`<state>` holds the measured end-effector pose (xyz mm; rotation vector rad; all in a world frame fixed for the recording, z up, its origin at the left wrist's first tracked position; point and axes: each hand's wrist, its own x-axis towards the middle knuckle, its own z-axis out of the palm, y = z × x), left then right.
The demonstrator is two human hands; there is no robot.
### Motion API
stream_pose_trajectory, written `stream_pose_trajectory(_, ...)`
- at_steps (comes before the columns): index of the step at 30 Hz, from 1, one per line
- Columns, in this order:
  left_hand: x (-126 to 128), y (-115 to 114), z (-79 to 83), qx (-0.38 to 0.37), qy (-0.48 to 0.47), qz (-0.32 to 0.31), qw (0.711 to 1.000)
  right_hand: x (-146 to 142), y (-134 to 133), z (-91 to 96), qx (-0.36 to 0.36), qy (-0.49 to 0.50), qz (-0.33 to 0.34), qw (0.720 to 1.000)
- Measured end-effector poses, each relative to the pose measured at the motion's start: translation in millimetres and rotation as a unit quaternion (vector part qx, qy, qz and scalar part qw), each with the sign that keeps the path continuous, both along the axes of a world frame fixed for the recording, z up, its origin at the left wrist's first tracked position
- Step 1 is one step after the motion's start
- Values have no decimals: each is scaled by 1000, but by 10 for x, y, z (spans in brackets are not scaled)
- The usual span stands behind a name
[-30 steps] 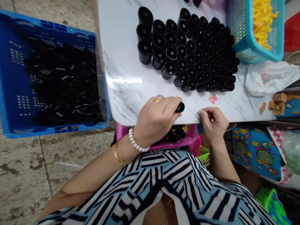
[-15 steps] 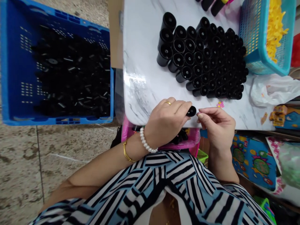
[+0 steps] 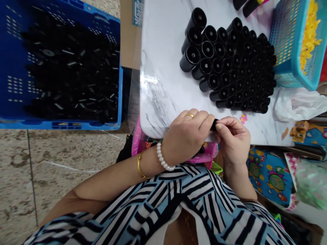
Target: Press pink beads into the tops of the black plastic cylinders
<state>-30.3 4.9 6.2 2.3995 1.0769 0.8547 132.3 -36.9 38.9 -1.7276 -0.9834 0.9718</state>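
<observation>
My left hand is wrapped round a small black plastic cylinder, most of it hidden by the fingers. The thumb and forefinger of my right hand are pinched together at the cylinder's end; whatever is between them is too hidden to name. Both hands meet over the table's near edge. Just beyond them, several black cylinders stand packed together with their open ends up. A few tiny pink flower-shaped pieces lie on the tabletop past my right hand.
A blue crate full of black parts stands left of the marble-patterned table. The turquoise basket at right holds yellow pieces. Near it lies a white plastic bag. A pink basket sits below the table edge.
My right fingertips have closed in from just beside the cylinder to its open end, now covering it. The view has shifted slightly, with the table lying farther right.
</observation>
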Motion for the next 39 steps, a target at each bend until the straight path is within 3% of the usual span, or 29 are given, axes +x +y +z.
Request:
stream_pose_trajectory(6,-9,5,-3,-2,-4,-14,1000,-26,141,54,-81,147,28,985)
stream_pose_trajectory(15,16,-12,-10,-6,-21,5,1000,156,294,59,-150,223,107,957)
stream_pose_trajectory(24,-9,18,-12,2,-28,1,1000,154,206,55,-114,233,80,962)
stream_pose_trajectory(30,-5,-5,-2,-2,-28,1,1000,62,229,64,-112,184,57,975)
stream_pose_trajectory(39,53,8,-93,-6,-46,-4,999,116,262,27,-129,192,98,968)
